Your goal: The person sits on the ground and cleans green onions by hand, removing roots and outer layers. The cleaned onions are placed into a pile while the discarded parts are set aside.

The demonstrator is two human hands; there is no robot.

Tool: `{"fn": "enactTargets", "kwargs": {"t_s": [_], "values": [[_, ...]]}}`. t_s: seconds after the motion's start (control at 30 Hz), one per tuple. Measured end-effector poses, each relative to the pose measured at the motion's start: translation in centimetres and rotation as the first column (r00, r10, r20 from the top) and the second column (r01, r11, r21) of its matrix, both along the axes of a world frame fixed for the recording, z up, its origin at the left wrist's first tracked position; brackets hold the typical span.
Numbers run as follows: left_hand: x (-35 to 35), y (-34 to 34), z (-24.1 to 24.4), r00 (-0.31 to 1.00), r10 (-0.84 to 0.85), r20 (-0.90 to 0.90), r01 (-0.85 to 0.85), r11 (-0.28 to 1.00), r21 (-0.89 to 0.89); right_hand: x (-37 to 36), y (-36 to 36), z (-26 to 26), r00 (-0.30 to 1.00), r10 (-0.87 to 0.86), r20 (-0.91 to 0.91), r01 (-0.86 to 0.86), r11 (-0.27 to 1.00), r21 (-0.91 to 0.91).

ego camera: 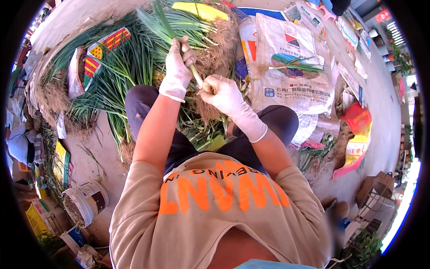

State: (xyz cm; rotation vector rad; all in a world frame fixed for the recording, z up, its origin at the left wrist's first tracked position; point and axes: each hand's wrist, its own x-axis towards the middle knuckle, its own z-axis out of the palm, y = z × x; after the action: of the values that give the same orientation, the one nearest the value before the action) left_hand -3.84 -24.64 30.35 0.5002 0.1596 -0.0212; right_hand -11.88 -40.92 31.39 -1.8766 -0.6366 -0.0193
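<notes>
My left hand [179,67], in a thin white glove, is closed around the stem of a leek-like allium plant [195,75]. Its green leaves rise above the fist toward the top of the view. My right hand [220,94], also gloved, has its fingers curled on the pale lower end of the stem. Brown roots [206,109] hang just below that hand. Between my bent knees lie loose leaves and trimmings [203,129]. A heap of similar plants [127,60] spreads on the floor to the left, and more rooted bundles [215,43] lie beyond my hands.
To the right, flattened white woven sacks [292,90] bear printing, with one thin allium plant [295,68] on top. A red and yellow sack [357,134] lies farther right. At lower left a white bucket [85,201] is tipped over. A wicker basket [376,190] stands at lower right.
</notes>
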Motion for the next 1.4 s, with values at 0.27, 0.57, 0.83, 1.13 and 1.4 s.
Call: {"fn": "enactTargets", "kwargs": {"t_s": [0.27, 0.57, 0.83, 1.13, 1.4], "values": [[1.8, 2.3, 1.0, 0.982, 0.189, 0.007, -0.188, 0.97, 0.152, -0.5, -5.4, -0.9, 0.949, -0.179, 0.26, 0.268, 0.891, -0.365], [-0.2, -0.9, 2.7, 0.994, 0.06, 0.089, -0.075, 0.981, 0.18, 1.2, 0.3, -1.4, 0.96, -0.274, 0.055, 0.279, 0.924, -0.262], [-1.0, -0.6, 2.3, 0.988, 0.031, 0.152, -0.061, 0.979, 0.197, 0.4, 1.5, -1.7, 0.948, -0.296, 0.117, 0.316, 0.913, -0.258], [-0.3, -1.4, 0.8, 0.971, 0.206, -0.118, -0.15, 0.917, 0.368, 0.5, 1.6, -2.6, 0.915, -0.365, 0.171, 0.394, 0.9, -0.184], [-1.2, -0.3, 0.2, 0.989, -0.026, -0.145, 0.065, 0.961, 0.269, 0.3, 0.9, -1.5, 0.991, -0.13, -0.006, 0.126, 0.972, -0.198]]}}
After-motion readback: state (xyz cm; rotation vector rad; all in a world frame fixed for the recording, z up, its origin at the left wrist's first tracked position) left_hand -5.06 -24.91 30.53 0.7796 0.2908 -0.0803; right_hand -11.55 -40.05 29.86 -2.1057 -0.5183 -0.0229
